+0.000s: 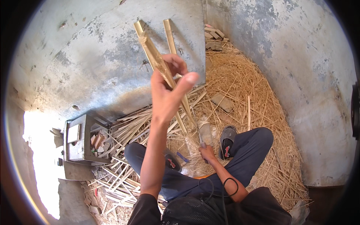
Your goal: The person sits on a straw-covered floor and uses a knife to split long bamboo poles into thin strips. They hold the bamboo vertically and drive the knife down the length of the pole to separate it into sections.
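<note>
My left hand point(167, 97) is raised in the middle, with its fingers curled around a split bamboo strip point(162, 67) and its thumb sticking out to the right. The strip slants from upper left down toward my right hand, and ragged fibres show along its upper part. Low between my legs, my right hand point(207, 153) is closed on the handle of a knife point(203, 144). Its blade points up and meets the strip's lower end; the exact contact is too small to tell. Behind, another bamboo strip point(169, 36) leans against the wall.
Shavings point(240, 75) cover the floor ahead and right. Cut bamboo strips point(137, 122) pile up at left beside a worn box-shaped cabinet point(77, 155) holding scraps. Bricks point(215, 33) lie in the far corner. Grey walls point(292, 75) enclose the spot; a black cable point(229, 179) loops over my right forearm.
</note>
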`<state>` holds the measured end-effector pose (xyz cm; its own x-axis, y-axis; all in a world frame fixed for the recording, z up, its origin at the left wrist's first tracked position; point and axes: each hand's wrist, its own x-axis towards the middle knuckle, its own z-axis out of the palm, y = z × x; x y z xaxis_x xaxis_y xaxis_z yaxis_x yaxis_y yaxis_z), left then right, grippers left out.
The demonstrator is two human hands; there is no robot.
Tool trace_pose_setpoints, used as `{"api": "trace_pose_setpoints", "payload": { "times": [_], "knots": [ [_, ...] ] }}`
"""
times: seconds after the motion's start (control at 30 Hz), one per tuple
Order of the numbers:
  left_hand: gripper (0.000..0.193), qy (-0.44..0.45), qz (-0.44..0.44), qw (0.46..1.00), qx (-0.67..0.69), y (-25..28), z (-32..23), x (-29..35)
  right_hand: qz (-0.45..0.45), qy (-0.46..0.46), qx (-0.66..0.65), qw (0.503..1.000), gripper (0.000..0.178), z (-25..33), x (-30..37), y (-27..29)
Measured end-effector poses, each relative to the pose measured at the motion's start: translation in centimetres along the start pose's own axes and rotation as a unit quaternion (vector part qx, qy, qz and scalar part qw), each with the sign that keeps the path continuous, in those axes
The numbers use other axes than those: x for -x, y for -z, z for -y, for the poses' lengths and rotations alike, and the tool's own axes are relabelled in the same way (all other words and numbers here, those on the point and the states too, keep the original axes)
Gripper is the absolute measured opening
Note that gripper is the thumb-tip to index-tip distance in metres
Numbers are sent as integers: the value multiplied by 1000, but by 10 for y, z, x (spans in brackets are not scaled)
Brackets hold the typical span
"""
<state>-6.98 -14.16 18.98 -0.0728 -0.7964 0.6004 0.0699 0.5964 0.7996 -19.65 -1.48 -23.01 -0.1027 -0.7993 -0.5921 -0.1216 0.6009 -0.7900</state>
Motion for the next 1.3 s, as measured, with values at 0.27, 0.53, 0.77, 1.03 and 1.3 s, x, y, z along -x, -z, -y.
{"api": "trace_pose_setpoints", "payload": {
  "times": [0.27,0.53,0.77,1.03,1.3],
  "knots": [
    [46,29,-64,997,18,-30,7,-5,225,-118,-342,905,17,-9,-13,21],
    [47,3,-136,991,16,-20,6,10,-32,163,10,986,20,66,47,-5],
    [43,25,-118,991,64,-18,-6,21,-61,126,-4,990,20,33,29,-15],
    [42,22,-121,989,85,-10,-7,27,20,-107,-161,981,16,-49,-20,-13],
    [46,57,-6,982,182,19,-7,36,41,55,-139,988,12,8,3,-10]
  ]
}}
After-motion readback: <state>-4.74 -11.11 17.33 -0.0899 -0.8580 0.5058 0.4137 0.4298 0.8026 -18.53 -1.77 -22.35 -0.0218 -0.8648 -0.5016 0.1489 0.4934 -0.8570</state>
